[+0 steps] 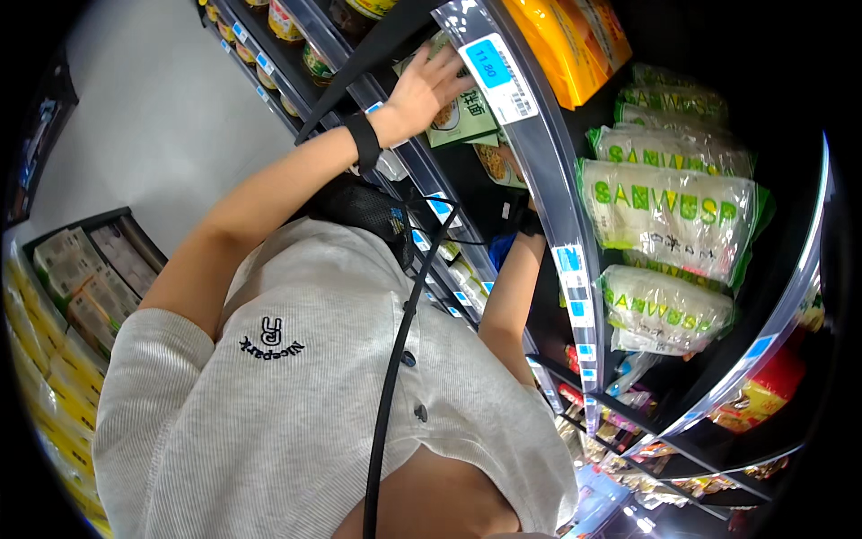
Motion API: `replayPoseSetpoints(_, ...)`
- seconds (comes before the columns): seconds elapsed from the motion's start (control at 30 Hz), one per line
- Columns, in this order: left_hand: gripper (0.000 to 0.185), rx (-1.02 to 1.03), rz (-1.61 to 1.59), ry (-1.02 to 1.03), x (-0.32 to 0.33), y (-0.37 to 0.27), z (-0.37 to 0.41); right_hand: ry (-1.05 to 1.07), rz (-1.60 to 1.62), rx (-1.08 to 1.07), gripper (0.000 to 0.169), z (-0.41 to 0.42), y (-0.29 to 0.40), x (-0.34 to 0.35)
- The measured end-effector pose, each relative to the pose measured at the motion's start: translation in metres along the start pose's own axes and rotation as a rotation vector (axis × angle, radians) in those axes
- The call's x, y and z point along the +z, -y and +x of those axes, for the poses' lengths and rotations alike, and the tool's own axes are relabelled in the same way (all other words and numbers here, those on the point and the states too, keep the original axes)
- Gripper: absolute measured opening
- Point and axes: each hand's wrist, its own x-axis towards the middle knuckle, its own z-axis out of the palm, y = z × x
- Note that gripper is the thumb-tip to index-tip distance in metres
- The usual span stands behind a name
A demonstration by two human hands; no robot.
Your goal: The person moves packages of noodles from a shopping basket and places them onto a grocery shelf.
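My left hand (431, 91) reaches onto a shelf, its fingers spread over the face of a light green noodle package (465, 121) that bears writing and a picture of food. It touches the package, and no grip around it shows. A second green noodle package (498, 162) with a food picture sits just below, partly covered. Behind the clear shelf edge strip (532, 155), my right hand (531, 203) is almost wholly hidden; only a sliver above the black wristband (529, 221) shows. The second package is the thing nearest to it. What that hand does cannot be seen.
Clear bags of white noodles (667, 215) with green print stand on the neighbouring shelf, near an orange bag (566, 47). Cup noodles (286, 23) line shelves at upper left. A black cable (390, 404) hangs across my shirt. Yellow packs (60, 377) are stacked behind my left arm.
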Motion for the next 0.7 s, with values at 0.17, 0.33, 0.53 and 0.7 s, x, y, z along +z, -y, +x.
replayPoseSetpoints(0.17,0.045,0.387,0.023,0.142,0.007,0.006,0.022,-0.116,-0.114,-0.043,0.062,-0.005,0.004,0.015)
replayPoseSetpoints(0.33,0.048,0.382,-0.043,0.383,-0.028,0.001,0.036,-0.246,-0.313,-0.068,0.064,-0.028,0.018,0.023)
replayPoseSetpoints(0.53,0.048,0.353,-0.127,0.445,-0.017,0.005,0.03,-0.445,-0.009,0.156,0.063,-0.053,0.011,0.053)
replayPoseSetpoints(0.7,0.038,0.39,-0.238,0.066,0.033,0.011,0.017,-0.429,0.121,0.307,0.044,-0.042,0.006,0.07)
